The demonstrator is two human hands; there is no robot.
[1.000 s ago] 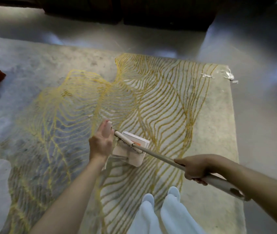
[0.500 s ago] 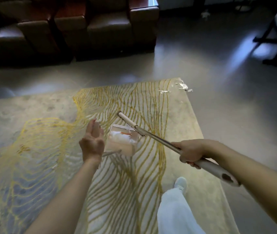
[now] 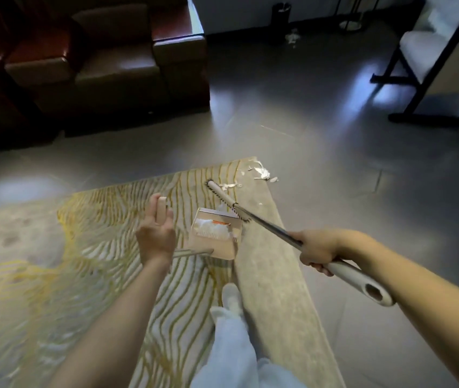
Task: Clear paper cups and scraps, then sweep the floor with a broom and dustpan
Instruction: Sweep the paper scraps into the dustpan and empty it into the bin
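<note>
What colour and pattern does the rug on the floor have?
The rug is grey-beige with wavy yellow-gold lines; the head view shows it.

Broom (image 3: 267, 226) beside scraps (image 3: 260, 172); dustpan (image 3: 217, 236) nearby

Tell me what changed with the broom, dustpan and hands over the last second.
The broom swung away from the dustpan, out toward the paper scraps at the rug corner; the person stepped closer. Nothing taken or released: the right hand still grips the broom, the left hand the dustpan handle.
</note>
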